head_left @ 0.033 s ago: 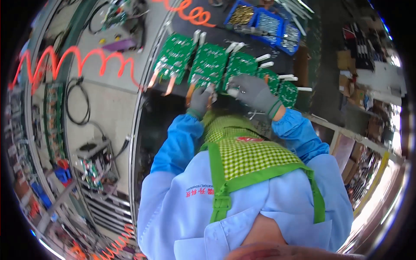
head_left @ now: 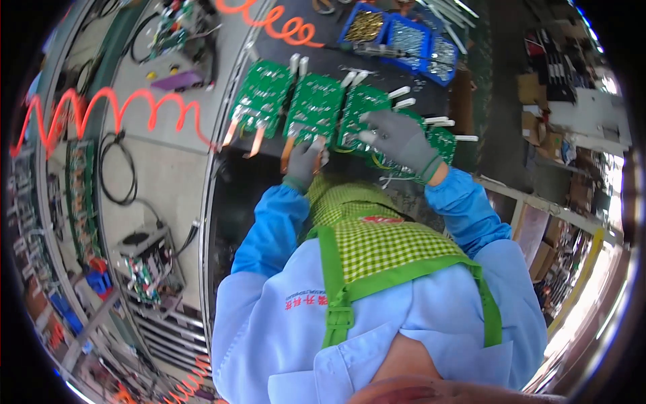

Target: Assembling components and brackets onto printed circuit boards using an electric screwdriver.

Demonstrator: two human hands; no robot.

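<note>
Several green circuit boards lie in a slanting row on the dark bench. At the near edge of the second board (head_left: pixel 313 104), my grey-gloved left hand (head_left: pixel 305 164) is closed, beside a copper strip (head_left: pixel 287 153). What its fingers grip is hidden. My right hand (head_left: pixel 406 143), also gloved, reaches over the third board (head_left: pixel 360 108) with thumb and fingers apart; nothing shows between them. It partly covers the fourth board behind it. On the leftmost board (head_left: pixel 261 94), two copper strips (head_left: pixel 257 141) stick out towards me. White tabs (head_left: pixel 400 92) project from the boards' far and right edges.
Blue bins (head_left: pixel 408 40) of brass and silver-coloured small parts stand beyond the boards. An orange coiled hose (head_left: pixel 289 28) hangs at the far left, another (head_left: pixel 118 108) over the neighbouring grey surface. A metal rail (head_left: pixel 222 135) edges the bench's left side.
My right hand has moved slightly right and away from me, its fingers now further apart. The left hand stays by the second board. The whole view has shifted a little.
</note>
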